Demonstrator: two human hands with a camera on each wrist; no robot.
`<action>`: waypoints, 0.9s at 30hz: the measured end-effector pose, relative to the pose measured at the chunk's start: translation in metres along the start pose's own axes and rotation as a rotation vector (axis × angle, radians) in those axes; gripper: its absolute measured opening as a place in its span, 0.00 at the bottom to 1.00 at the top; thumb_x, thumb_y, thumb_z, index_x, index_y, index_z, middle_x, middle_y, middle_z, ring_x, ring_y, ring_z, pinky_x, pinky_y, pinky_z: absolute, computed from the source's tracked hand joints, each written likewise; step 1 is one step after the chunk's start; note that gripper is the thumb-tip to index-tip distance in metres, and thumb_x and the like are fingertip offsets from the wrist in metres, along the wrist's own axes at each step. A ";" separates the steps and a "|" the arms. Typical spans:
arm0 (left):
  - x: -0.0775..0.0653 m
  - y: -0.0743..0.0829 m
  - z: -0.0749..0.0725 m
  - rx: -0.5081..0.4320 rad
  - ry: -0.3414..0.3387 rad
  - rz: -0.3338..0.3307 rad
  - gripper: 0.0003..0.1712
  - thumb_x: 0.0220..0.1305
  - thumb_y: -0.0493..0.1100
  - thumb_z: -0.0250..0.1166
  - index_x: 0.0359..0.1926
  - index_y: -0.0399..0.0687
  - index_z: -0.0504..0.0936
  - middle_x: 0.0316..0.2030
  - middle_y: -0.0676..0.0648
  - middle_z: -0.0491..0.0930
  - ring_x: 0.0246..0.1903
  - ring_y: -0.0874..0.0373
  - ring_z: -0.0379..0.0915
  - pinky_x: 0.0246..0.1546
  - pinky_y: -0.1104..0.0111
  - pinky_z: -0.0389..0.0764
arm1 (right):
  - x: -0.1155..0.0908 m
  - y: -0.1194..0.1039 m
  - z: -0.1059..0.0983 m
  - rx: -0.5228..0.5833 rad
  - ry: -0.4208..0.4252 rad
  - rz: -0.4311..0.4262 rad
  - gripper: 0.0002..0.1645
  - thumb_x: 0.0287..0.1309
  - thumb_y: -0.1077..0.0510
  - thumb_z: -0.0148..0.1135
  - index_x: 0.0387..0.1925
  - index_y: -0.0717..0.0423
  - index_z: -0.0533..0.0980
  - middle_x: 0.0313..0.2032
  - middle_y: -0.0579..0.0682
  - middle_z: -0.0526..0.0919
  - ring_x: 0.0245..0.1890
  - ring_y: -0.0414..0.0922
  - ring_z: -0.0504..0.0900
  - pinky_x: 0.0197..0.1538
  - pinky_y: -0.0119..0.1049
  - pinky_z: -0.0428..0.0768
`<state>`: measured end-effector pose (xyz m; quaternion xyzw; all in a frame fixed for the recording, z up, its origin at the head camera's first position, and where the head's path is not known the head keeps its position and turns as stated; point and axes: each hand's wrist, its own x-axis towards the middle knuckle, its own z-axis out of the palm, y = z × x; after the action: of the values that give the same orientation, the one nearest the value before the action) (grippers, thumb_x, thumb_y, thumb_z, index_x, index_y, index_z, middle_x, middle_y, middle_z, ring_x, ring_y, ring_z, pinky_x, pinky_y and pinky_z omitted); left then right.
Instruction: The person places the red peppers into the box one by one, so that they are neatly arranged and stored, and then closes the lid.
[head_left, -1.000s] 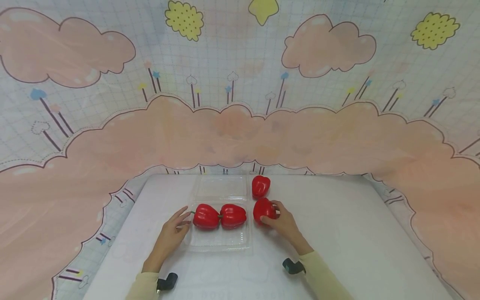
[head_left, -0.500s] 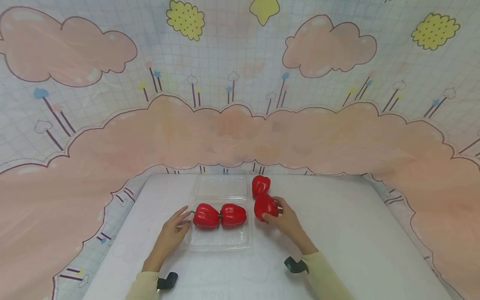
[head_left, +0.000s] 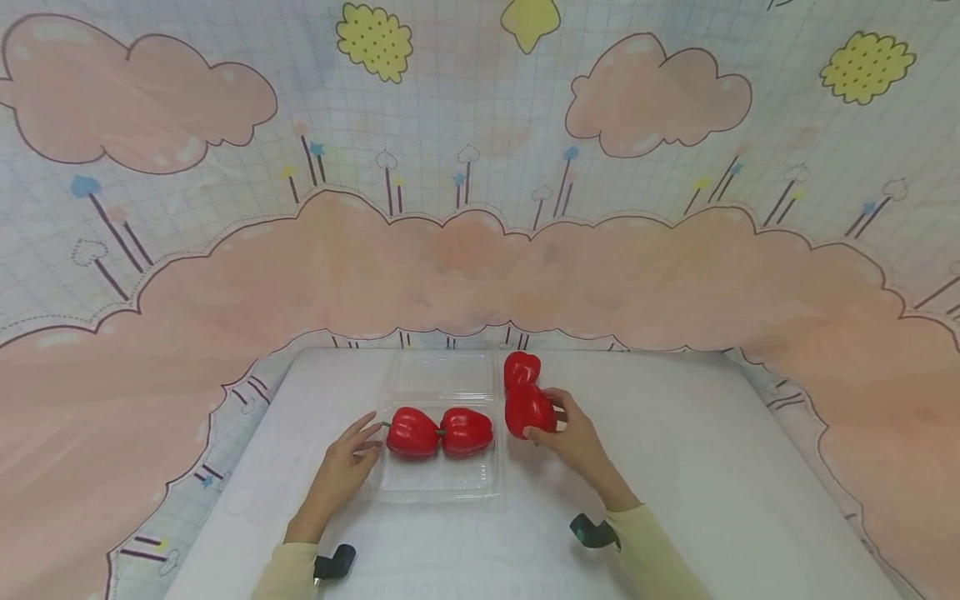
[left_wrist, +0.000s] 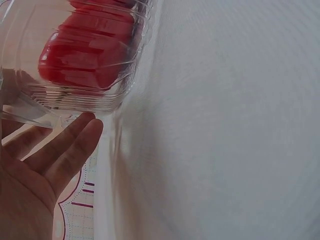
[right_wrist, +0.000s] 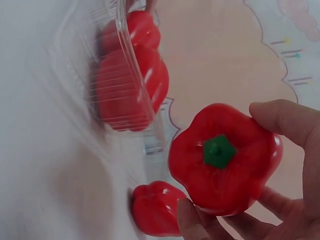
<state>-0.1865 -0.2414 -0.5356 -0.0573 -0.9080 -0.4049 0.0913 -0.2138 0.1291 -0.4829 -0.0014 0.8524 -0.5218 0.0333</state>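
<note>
My right hand [head_left: 577,446] holds a red bell pepper [head_left: 527,410] just right of a clear plastic clamshell box [head_left: 435,483]. In the right wrist view this pepper [right_wrist: 200,175] shows its green stem end, with thumb and fingers round its sides. Two red bell peppers [head_left: 467,432] lie in a row in the box's near half, one with its green stem pointing left. Another bell pepper [head_left: 522,371] lies on the table behind the held one. My left hand [head_left: 341,471] rests at the box's left edge, fingers [left_wrist: 75,155] nearly straight; its thumb is partly hidden.
The box's lid [head_left: 442,375] lies folded back toward the rear edge of the white table [head_left: 675,467]. A patterned cloth [head_left: 480,275] with clouds hangs behind and around the table. Black devices [head_left: 592,531] are worn at both wrists.
My right hand has moved slightly away from me, lifting the bell pepper so that it overlaps the one behind. The left hand and the box have stayed in place.
</note>
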 end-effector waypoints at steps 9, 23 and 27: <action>0.001 -0.002 0.001 0.004 0.003 0.004 0.25 0.64 0.34 0.61 0.63 0.42 0.75 0.70 0.42 0.66 0.52 0.45 0.82 0.50 0.56 0.85 | -0.006 -0.008 -0.001 -0.006 0.000 -0.035 0.51 0.42 0.54 0.78 0.68 0.44 0.62 0.65 0.52 0.71 0.63 0.55 0.71 0.52 0.48 0.86; 0.001 -0.001 0.001 0.009 0.014 0.006 0.25 0.64 0.35 0.61 0.63 0.42 0.75 0.70 0.42 0.67 0.51 0.45 0.82 0.50 0.56 0.85 | -0.014 -0.016 0.000 0.035 -0.023 -0.086 0.51 0.41 0.55 0.79 0.67 0.41 0.63 0.64 0.50 0.72 0.62 0.52 0.72 0.50 0.44 0.87; 0.001 -0.001 0.001 0.008 0.005 0.000 0.25 0.65 0.35 0.61 0.63 0.42 0.75 0.70 0.42 0.66 0.52 0.45 0.82 0.50 0.56 0.85 | -0.017 -0.019 0.002 0.030 -0.028 -0.102 0.50 0.42 0.56 0.78 0.67 0.42 0.64 0.63 0.50 0.72 0.61 0.52 0.73 0.50 0.44 0.87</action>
<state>-0.1879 -0.2416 -0.5366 -0.0558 -0.9094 -0.4014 0.0939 -0.1977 0.1194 -0.4659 -0.0520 0.8427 -0.5355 0.0187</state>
